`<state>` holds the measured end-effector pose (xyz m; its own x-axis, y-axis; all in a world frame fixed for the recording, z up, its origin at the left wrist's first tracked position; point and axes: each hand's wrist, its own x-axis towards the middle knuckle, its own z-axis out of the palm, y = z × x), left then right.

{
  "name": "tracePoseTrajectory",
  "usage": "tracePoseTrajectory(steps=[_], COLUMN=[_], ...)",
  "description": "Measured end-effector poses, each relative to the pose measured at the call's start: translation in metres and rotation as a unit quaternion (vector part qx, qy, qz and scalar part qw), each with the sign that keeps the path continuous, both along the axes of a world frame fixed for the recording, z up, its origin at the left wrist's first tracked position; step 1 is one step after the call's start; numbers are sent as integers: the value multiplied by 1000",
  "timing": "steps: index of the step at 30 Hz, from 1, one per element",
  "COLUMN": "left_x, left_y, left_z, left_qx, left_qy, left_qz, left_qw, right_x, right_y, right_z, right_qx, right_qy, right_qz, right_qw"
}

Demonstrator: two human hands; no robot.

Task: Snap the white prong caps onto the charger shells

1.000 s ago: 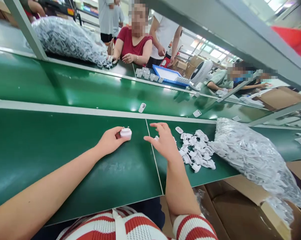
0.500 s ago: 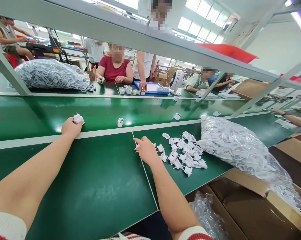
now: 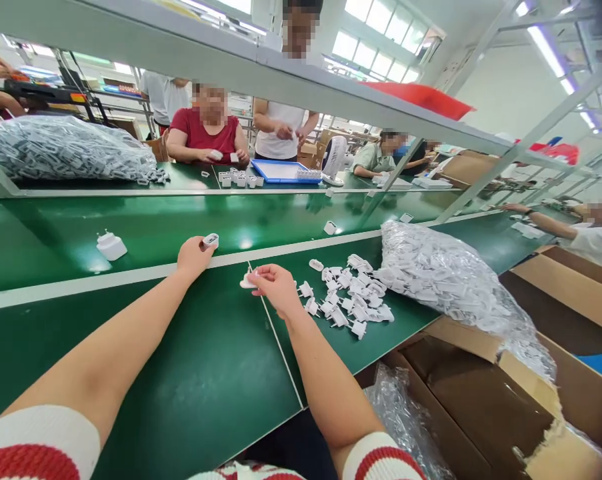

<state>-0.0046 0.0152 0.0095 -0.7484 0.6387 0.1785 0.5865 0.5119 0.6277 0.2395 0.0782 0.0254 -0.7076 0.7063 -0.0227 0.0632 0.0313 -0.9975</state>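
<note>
My left hand [image 3: 193,259] is closed on a white charger housing [image 3: 211,241] above the near edge of the green conveyor belt; the housing's open end faces up. In my right hand [image 3: 275,287] a white plug cover [image 3: 249,280] is pinched between thumb and fingers, over the thin white line on the green table. Just right of that hand lies a loose pile of white plug covers [image 3: 351,293] with metal pins. A white charger with two pins [image 3: 111,246] stands on the belt to the left of my left hand. Another white housing [image 3: 331,228] sits farther right on the belt.
A clear bag of white parts [image 3: 445,273] rests on the table at right, above an open cardboard box [image 3: 481,393]. Across the belt, another bag [image 3: 71,150], a blue tray [image 3: 281,171] and a fan [image 3: 333,160] stand near co-workers. A grey shelf beam [image 3: 231,57] crosses overhead.
My left hand has let go of the pinned charger on the belt and moved right to take a housing. My right hand has lifted a plug cover off the table. The view has shifted right.
</note>
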Motion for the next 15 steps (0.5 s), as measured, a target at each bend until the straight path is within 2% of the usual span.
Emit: tracePoseTrajectory(steps=[3,7,9,12,15], left_x=[30,91,115,130,124], left_y=[-32,-97,-124,-146,-147], left_z=[0,-7,-12,-17,-21], left_qx=[18,20,32,63,84], left_qy=[6,-21,-22,-28,-56], left_qz=[-62,-141,-164,-176,-181], left_qw=[998,990,986,982,978], right_x=[3,9,12,11,8], right_y=[2,-3,-9,-18,-28], right_z=[6,15,17,14,6], right_qx=[-86,-184,-206,-139,-14], right_qy=[54,73,65,34,19], right_qz=[15,71,94,100,114], right_qw=[995,978,972,985,993])
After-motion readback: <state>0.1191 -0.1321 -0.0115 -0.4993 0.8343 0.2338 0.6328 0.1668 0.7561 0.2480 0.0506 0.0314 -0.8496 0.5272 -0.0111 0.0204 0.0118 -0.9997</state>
